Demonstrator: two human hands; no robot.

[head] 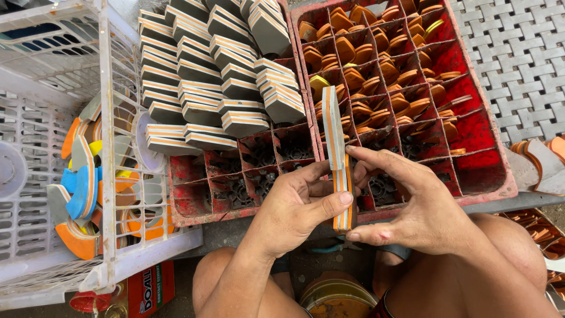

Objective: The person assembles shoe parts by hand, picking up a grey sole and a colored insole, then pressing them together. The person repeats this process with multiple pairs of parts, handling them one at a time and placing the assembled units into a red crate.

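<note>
Now both hands, left hand [297, 203] and right hand [412, 206], pinch closed on a layered grey-and-orange foam wedge [338, 159]. Behind, red divided crates [494, 153] brim with stacked wedges [218, 70]; a white basket [106, 176] sits left.

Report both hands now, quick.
Left hand: closed on the layered grey-and-orange wedge piece.
Right hand: holding the same piece, fingers on its upper strip.

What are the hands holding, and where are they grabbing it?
Both hands hold one layered grey-and-orange foam piece upright. The left hand pinches its lower end with the thumb; the right hand presses fingers against its middle and bottom.
</note>
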